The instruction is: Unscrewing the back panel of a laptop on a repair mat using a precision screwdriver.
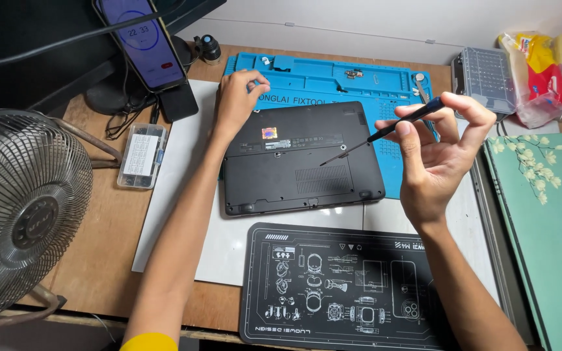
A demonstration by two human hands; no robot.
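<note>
Nearest the camera lies one dark printed work mat at 6 o'clock on the desk. Right hand, at 3 o'clock, pinches one slim screwdriver between thumb and fingertips, its tip hovering just above the black laptop, which lies bottom-up in the middle, partly on a blue repair mat. Left hand, at 11 o'clock, grasps nothing, its curled fingers resting on the laptop's far corner. Its base cover looks still fitted, so the opening seems barely begun. Outward: one small clear parts box at 9 o'clock, one fan, one propped phone.
</note>
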